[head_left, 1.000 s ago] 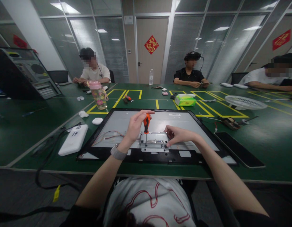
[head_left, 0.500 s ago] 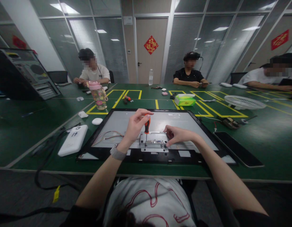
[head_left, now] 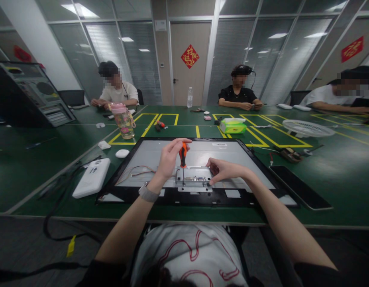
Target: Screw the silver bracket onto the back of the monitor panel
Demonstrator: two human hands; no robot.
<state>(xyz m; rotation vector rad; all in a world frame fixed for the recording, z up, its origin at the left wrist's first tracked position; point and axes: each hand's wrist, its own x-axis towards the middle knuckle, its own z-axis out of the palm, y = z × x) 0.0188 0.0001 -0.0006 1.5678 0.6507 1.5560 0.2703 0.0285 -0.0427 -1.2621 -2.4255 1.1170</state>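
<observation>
A monitor panel (head_left: 238, 157) lies face down on the green table, its grey back up inside a black frame. Near its lower middle sits a small metal bracket (head_left: 195, 179). My left hand (head_left: 168, 159) pinches an orange and black screwdriver (head_left: 182, 153), held upright with its tip on the left end of the bracket. My right hand (head_left: 222, 170) has its fingers curled and pressed on the right end of the bracket. Thin red and white wires (head_left: 136, 170) run across the panel's left side.
A white device (head_left: 91, 177) and black cables lie left of the panel, a dark flat slab (head_left: 299, 192) to its right. Farther back stand a pink bottle (head_left: 123, 119), a green tissue box (head_left: 232, 126) and a white fan (head_left: 308, 128). Three people sit at the table's far side.
My left hand has turned the screwdriver slightly between its fingers; the handle has shifted a little to the left. My right hand stays on the bracket.
</observation>
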